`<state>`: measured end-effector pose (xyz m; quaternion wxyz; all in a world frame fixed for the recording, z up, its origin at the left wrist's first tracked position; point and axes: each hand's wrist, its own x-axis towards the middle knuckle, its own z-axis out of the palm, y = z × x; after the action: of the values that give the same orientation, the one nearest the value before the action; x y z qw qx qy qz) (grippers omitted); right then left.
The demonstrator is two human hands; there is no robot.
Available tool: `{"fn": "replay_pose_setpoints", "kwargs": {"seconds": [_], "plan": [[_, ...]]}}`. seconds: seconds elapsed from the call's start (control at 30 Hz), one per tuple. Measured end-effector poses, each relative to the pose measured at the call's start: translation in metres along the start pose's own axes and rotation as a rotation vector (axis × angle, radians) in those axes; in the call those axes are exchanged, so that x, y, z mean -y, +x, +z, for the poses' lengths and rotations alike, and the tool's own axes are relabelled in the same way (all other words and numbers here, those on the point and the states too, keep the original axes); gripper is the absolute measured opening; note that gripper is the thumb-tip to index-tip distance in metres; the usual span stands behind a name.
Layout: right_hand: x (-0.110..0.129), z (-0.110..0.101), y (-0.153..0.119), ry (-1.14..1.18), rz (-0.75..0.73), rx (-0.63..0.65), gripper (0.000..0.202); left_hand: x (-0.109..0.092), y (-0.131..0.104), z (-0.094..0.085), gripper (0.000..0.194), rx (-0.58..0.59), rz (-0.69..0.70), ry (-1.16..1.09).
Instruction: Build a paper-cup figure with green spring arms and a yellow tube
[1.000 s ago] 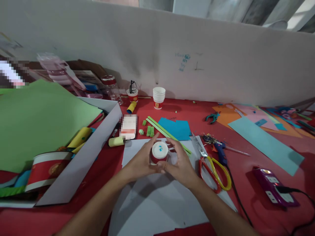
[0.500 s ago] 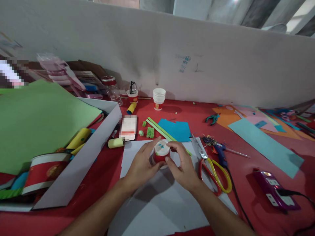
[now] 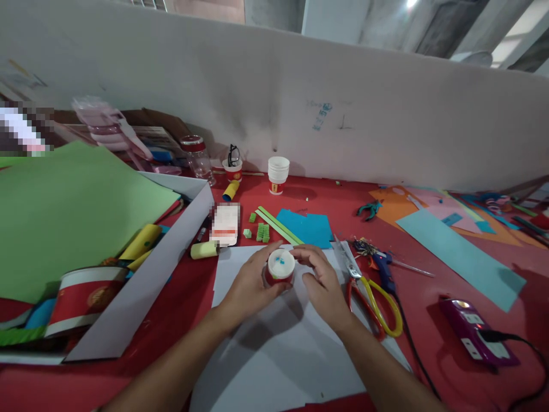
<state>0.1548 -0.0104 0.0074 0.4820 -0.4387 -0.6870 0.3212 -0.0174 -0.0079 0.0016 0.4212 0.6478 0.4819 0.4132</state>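
Over the white paper sheet (image 3: 274, 355), my left hand (image 3: 251, 284) is closed round a small red-and-white paper cup (image 3: 281, 265), thumb at its near side and fingers behind. The cup's white round end faces up, with a few small blue bits on it. My right hand (image 3: 323, 284) is just to the right, fingers bent and thumb apart, and it appears to be off the cup. Beyond the hands lie a blue paper piece (image 3: 305, 228), green paper strips (image 3: 278, 223) and small folded green pieces (image 3: 263, 232).
Scissors (image 3: 372, 300), a blue glue gun (image 3: 385, 270) and a purple power strip (image 3: 476, 332) lie to the right. Pliers (image 3: 369, 210) and coloured paper (image 3: 458, 252) are farther back. Stacked cups (image 3: 278, 174) stand near the wall. A white box (image 3: 171, 286) of craft materials fills the left.
My right hand has come away from the cup, its thumb and fingers moving off to the right. The cup stays in my left hand. The view has shifted slightly.
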Motion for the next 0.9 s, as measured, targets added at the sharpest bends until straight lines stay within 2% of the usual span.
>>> {"fn": "replay_pose_setpoints", "kwargs": {"seconds": [0.13, 0.3, 0.43, 0.53, 0.73, 0.9], "plan": [[0.01, -0.003, 0.013, -0.166, 0.011, 0.028, 0.029, 0.003, -0.001, 0.001, 0.073, 0.007, -0.025, 0.005], [0.027, 0.002, 0.032, -0.484, -0.014, 0.252, 0.018, 0.01, 0.001, 0.003, 0.062, -0.012, 0.101, 0.028], [0.039, 0.008, 0.041, -0.731, -0.04, 0.379, 0.013, 0.007, 0.004, 0.002, 0.048, 0.001, 0.172, 0.1], [0.041, 0.009, 0.043, -0.811, -0.049, 0.411, 0.012, 0.006, 0.005, 0.001, 0.043, 0.002, 0.18, 0.138], [0.035, 0.005, 0.046, -0.743, -0.121, 0.464, 0.014, 0.014, 0.004, 0.003, 0.047, 0.023, 0.17, 0.168], [0.036, 0.005, 0.042, -0.918, -0.202, 0.439, 0.01, 0.011, 0.003, 0.001, 0.053, 0.037, 0.139, 0.153]]}}
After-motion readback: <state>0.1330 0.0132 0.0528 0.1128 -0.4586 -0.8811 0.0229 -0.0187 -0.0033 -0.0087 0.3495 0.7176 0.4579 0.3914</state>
